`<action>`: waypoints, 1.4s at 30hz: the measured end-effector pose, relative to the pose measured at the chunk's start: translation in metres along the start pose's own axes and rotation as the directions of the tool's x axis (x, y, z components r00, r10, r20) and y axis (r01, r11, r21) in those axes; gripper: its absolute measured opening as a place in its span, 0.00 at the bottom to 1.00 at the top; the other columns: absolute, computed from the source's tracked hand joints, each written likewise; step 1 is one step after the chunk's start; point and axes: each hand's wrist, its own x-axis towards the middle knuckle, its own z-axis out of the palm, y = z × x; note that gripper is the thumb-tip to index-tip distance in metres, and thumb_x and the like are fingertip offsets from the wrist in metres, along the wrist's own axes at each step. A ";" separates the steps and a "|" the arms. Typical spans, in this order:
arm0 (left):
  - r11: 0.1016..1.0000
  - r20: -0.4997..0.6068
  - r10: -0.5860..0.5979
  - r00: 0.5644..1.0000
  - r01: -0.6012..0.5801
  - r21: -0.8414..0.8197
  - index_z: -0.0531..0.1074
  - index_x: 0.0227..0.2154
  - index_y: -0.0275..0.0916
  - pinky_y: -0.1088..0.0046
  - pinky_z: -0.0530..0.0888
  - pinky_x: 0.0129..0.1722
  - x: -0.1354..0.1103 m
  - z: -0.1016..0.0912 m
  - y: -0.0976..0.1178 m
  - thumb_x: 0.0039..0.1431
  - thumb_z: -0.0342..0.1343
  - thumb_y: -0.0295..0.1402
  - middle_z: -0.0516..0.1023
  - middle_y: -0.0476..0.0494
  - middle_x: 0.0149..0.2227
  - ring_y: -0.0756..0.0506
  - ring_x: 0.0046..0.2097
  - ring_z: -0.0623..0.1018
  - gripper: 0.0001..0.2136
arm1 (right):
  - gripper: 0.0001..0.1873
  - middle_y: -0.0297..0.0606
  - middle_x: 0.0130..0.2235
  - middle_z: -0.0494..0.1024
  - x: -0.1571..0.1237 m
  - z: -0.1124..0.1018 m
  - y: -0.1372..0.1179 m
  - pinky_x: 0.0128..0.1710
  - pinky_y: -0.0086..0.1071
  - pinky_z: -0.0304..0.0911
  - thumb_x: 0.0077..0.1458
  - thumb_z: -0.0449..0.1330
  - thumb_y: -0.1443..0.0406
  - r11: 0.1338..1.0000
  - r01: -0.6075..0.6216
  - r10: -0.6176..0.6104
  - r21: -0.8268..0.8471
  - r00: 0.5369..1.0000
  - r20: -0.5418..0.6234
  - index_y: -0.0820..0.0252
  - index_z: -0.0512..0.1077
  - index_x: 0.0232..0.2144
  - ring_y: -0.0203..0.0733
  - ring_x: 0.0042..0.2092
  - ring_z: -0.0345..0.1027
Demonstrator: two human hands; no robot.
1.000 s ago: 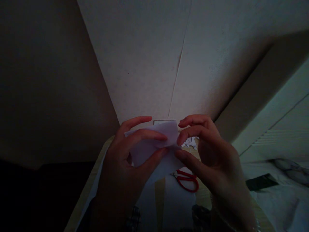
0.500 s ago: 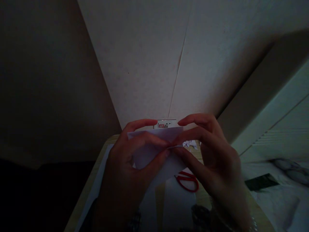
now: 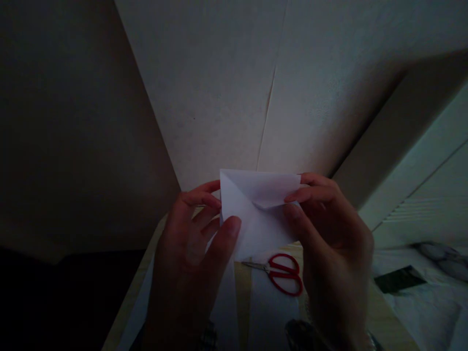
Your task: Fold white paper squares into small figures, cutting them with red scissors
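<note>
I hold a folded white paper up in front of me with both hands. It shows a flat top edge and a small folded flap pointing down near its top right. My left hand pinches its left edge, thumb on the front and fingers behind. My right hand grips its right side, with a fingertip lying on the flap. Below the paper, red-handled scissors lie on the wooden table.
White sheets lie on the table under my hands. A pale wall with a vertical seam rises behind. To the right is a bed with white bedding and a dark flat object. The left side is dark.
The paper was held low and bent between my fingertips; now it is raised and turned flat toward me. My hands have moved apart to its left and right edges.
</note>
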 end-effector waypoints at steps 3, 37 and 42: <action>0.997 -0.018 -0.072 0.997 0.071 -0.007 0.74 0.24 0.43 0.75 0.83 0.30 0.000 0.002 -0.002 0.50 0.66 0.28 0.85 0.50 0.43 0.49 0.29 0.82 0.06 | 0.09 0.33 0.46 0.75 0.000 0.002 0.001 0.44 0.28 0.72 0.58 0.65 0.72 0.999 0.012 -0.010 0.044 0.999 -0.045 0.52 0.78 0.34 0.37 0.48 0.73; 0.771 -0.034 0.480 0.877 -0.403 0.494 0.77 0.31 0.47 0.69 0.77 0.46 -0.015 0.009 -0.011 0.63 0.59 0.29 0.82 0.54 0.45 0.46 0.46 0.81 0.06 | 0.12 0.35 0.56 0.67 0.000 -0.001 0.001 0.34 0.33 0.76 0.58 0.63 0.72 0.953 0.191 -0.152 -0.237 0.973 0.174 0.49 0.81 0.38 0.37 0.41 0.69; 0.675 0.030 0.583 0.812 -0.505 0.538 0.77 0.34 0.44 0.70 0.75 0.46 -0.013 0.008 -0.016 0.61 0.61 0.26 0.82 0.51 0.45 0.47 0.46 0.80 0.05 | 0.12 0.35 0.57 0.66 -0.002 -0.002 0.001 0.34 0.34 0.75 0.58 0.64 0.72 0.955 0.187 -0.150 -0.232 0.974 0.169 0.48 0.80 0.38 0.38 0.41 0.68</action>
